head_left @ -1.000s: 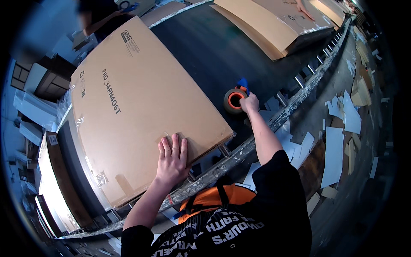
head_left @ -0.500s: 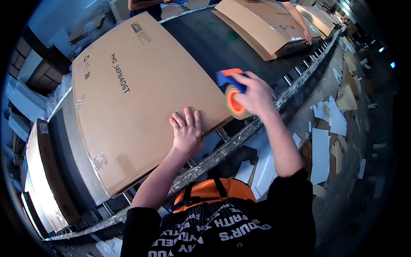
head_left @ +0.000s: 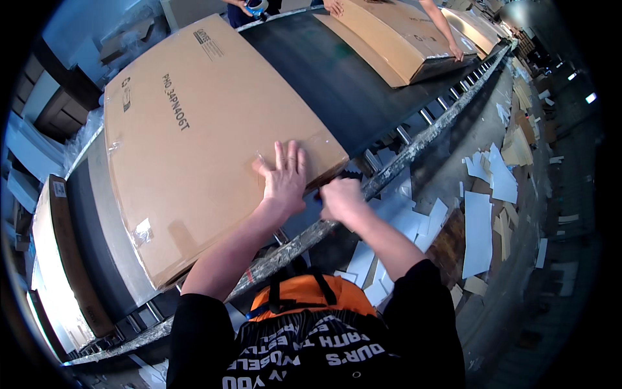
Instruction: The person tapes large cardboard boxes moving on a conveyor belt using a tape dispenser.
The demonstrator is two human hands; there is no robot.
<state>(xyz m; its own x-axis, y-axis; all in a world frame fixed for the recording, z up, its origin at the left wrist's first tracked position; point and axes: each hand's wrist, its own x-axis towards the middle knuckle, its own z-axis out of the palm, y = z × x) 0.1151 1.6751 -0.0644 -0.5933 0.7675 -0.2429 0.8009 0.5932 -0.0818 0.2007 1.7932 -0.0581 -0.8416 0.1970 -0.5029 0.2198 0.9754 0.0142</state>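
A large flat brown cardboard box (head_left: 214, 149) lies on the conveyor in front of me. My left hand (head_left: 284, 178) rests flat on its top near the close edge, fingers spread. Just beyond the box's near right edge, low against its side, my right hand (head_left: 343, 199) is closed on a tape dispenser (head_left: 317, 196). Only a small dark blue bit of the dispenser shows; the hand and the box hide the rest. Clear tape (head_left: 319, 139) shines on the box top by its right corner.
Another carton (head_left: 402, 39) with a raised flap lies farther along the dark belt (head_left: 311, 71), a co-worker's hand (head_left: 456, 52) on it. A second person's hand (head_left: 245, 8) holds a blue tool at the top. Cardboard scraps (head_left: 478, 227) litter the floor right of the metal rail (head_left: 414, 152).
My right hand has swung down and left with the tape dispenser, from above the box's right corner to below its near edge. My left hand stays on the box.
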